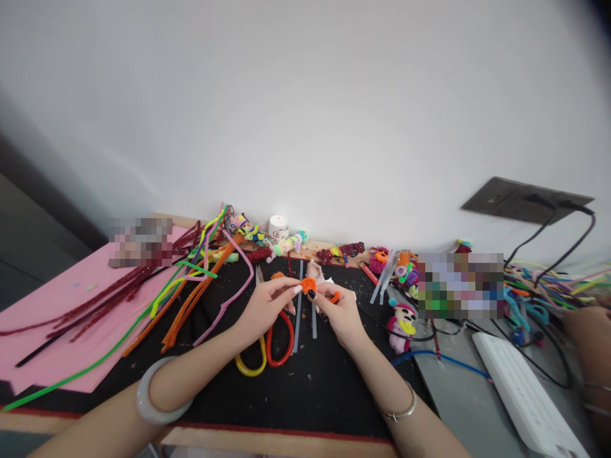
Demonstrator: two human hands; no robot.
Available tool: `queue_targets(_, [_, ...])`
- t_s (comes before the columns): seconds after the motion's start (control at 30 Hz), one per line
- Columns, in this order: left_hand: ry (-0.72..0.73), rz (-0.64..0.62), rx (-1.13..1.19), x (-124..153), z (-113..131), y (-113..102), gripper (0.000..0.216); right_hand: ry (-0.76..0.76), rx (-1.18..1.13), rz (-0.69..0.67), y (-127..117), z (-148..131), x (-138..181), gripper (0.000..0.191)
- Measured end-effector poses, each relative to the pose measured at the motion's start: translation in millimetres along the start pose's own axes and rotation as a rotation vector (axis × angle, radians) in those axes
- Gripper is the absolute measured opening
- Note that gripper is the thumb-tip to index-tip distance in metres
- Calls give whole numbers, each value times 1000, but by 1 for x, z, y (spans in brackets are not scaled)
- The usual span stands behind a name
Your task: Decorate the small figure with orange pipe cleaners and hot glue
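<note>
Over the black mat [305, 394], a small coiled piece of orange pipe cleaner [308, 284] is pinched between my two hands. The fingertips of my left hand [267, 306] close on its left side. My right hand [342, 317] grips it from the right, thumb and index finger pressed together. Another orange bit [335, 297] shows by the right fingers; whether it joins the coil I cannot tell. Below my left hand lie scissors with one yellow and one red handle loop [280, 346], their blades partly hidden. A translucent glue stick [298, 327] rests between my hands.
Long pipe cleaners [191, 299] spread over pink sheets [95, 356] at left. Finished pipe-cleaner figures, including a pink doll [400, 337], stand toward the wall and right. A white power strip [525, 394], black cables and another person's arm [589, 343] occupy the right side.
</note>
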State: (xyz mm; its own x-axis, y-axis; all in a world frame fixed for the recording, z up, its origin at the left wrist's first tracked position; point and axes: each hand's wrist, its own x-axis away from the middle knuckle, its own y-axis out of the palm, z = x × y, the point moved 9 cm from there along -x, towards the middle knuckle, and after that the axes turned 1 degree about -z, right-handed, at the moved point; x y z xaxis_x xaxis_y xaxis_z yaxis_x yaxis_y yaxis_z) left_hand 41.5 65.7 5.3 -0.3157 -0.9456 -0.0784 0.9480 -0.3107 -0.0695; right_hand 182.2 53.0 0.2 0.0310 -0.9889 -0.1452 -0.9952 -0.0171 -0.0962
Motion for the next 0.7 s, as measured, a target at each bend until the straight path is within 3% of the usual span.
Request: queue_targets(0.7, [-9, 1, -70, 0, -1, -1, 28, 12, -1, -4, 0, 2, 0, 13])
